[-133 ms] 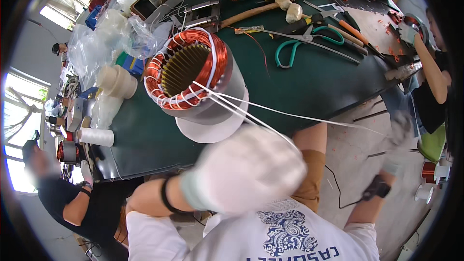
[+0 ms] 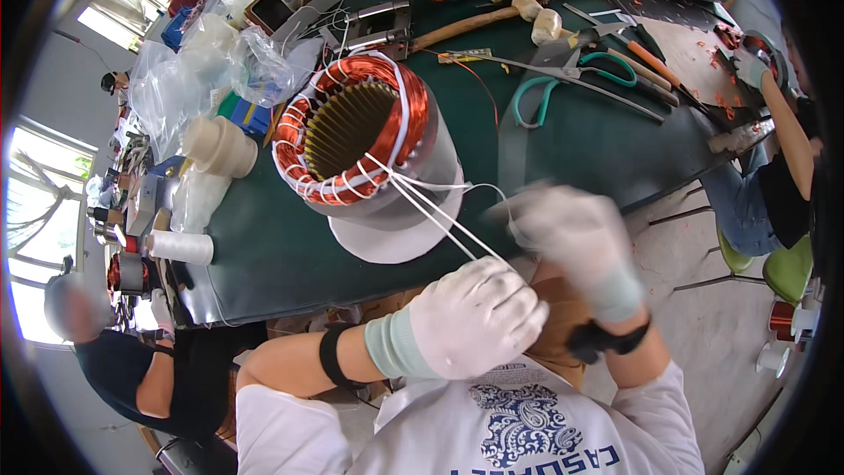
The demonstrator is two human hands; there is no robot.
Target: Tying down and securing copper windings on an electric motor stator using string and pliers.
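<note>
A motor stator with a ring of red-orange copper windings sits on a round white base, its bore facing up and toward me. White lacing cord wraps the winding at intervals, and several strands run from its near edge to my left hand. My left hand, in a white glove, is closed on those strands below the stator. Also gloved, my right hand is to its right, blurred by motion. A thin slack loop of cord curves up to its fingers; their grip is too smeared to read.
On the green table lie green-handled scissors, a mallet and other tools at the back right. A white thread spool and plastic bags are at left. One co-worker is at left, another at right.
My right hand has swept leftward from the far right to near my left hand. The long cord stretched toward it has slackened into a short loop. The left hand still grips its strands.
</note>
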